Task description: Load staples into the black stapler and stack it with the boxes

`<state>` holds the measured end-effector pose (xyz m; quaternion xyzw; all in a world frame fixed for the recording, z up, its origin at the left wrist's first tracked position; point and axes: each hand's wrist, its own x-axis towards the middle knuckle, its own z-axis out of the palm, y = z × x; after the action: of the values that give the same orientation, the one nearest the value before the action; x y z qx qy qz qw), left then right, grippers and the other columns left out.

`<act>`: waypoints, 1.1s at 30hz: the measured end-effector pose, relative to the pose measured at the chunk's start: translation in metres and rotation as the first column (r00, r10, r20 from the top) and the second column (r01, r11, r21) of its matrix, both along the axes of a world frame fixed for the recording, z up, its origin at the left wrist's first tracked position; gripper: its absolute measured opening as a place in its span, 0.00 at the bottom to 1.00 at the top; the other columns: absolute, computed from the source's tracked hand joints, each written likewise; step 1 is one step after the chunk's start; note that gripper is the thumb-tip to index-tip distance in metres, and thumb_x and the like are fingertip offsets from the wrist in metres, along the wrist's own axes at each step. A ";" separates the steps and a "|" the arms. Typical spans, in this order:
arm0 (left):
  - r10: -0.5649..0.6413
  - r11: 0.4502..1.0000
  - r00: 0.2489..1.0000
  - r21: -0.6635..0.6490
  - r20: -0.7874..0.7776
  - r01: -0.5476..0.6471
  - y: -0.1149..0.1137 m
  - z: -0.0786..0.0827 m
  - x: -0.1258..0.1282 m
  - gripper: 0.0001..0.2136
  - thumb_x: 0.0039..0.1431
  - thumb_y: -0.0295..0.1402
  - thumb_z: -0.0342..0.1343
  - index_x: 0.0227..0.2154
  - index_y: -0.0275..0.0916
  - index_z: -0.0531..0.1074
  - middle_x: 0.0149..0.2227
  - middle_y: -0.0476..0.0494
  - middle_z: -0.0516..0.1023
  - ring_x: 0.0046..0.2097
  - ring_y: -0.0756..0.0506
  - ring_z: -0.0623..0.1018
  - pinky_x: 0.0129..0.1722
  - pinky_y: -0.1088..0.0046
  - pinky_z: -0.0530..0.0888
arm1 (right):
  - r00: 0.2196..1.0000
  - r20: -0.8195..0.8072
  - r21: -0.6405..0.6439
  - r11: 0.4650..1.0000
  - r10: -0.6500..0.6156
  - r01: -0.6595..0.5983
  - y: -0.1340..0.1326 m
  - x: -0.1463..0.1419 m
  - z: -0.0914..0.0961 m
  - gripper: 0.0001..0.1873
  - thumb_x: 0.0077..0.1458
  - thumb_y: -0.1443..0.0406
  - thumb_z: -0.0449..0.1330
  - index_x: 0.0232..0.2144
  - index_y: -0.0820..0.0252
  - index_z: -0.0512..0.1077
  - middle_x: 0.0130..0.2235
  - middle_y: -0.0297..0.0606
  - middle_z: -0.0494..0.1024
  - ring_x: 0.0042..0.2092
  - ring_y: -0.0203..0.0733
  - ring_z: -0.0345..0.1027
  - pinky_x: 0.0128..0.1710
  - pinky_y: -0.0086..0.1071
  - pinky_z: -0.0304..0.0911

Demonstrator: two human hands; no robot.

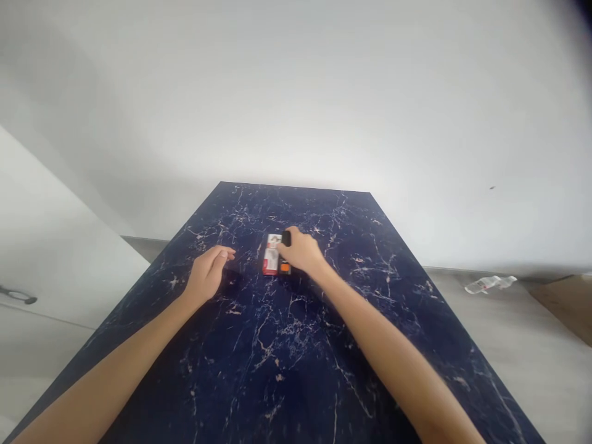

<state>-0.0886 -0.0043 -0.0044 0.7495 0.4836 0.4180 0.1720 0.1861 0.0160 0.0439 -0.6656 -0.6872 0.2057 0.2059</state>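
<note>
A small red and white box [271, 254] lies flat near the middle of a dark blue marble-patterned table [287, 345]. Right beside it sits a black object with an orange part [285, 267], mostly hidden under my right hand [300, 251], whose fingers curl over it. My left hand [209, 271] hovers a little left of the box, fingers loosely bent and held together, nothing in them.
A white wall stands behind the table. A pale floor runs on both sides. An empty plastic bottle [489, 284] lies on the floor at the right, with a brown board [567, 305] beyond it. A white door with a handle [18, 296] is at far left.
</note>
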 end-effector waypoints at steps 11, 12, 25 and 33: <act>0.238 0.971 0.964 0.053 -0.121 -0.233 0.042 -0.005 -0.083 0.19 0.71 0.42 0.42 0.49 0.41 0.76 0.52 0.39 0.77 0.57 0.38 0.74 0.62 0.54 0.67 | 0.917 -0.334 0.156 0.973 0.216 -0.173 0.047 -0.182 -0.025 0.25 0.69 0.49 0.46 0.52 0.58 0.72 0.55 0.50 0.76 0.56 0.57 0.71 0.58 0.50 0.63; 0.179 0.984 0.970 0.014 -0.162 -0.179 0.044 -0.006 -0.090 0.20 0.71 0.43 0.42 0.52 0.42 0.75 0.57 0.39 0.75 0.61 0.38 0.71 0.65 0.53 0.64 | 0.908 -0.349 0.171 0.969 0.230 -0.179 0.050 -0.178 -0.029 0.26 0.70 0.50 0.43 0.53 0.57 0.73 0.56 0.47 0.75 0.58 0.54 0.69 0.60 0.47 0.61; -0.212 0.953 0.890 -0.289 -0.403 0.096 0.047 0.015 -0.122 0.35 0.54 0.59 0.63 0.62 0.51 0.70 0.74 0.41 0.48 0.71 0.25 0.57 0.66 0.43 0.63 | 0.764 -0.480 0.185 0.901 0.431 -0.392 0.066 -0.141 -0.052 0.30 0.73 0.50 0.37 0.56 0.51 0.75 0.55 0.34 0.79 0.59 0.43 0.71 0.60 0.36 0.62; -0.080 0.996 0.907 -0.066 -0.414 0.058 0.032 0.012 -0.091 0.36 0.59 0.54 0.61 0.67 0.46 0.62 0.69 0.38 0.61 0.70 0.29 0.59 0.67 0.47 0.62 | 0.853 -0.212 0.337 0.855 0.476 -0.394 0.080 -0.142 -0.062 0.23 0.57 0.76 0.49 0.48 0.60 0.76 0.48 0.40 0.79 0.51 0.42 0.71 0.55 0.32 0.64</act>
<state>-0.1792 0.0274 0.0080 0.8332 0.4931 0.2297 0.0991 0.0443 0.0958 -0.0180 -0.4175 -0.8057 0.2418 0.3436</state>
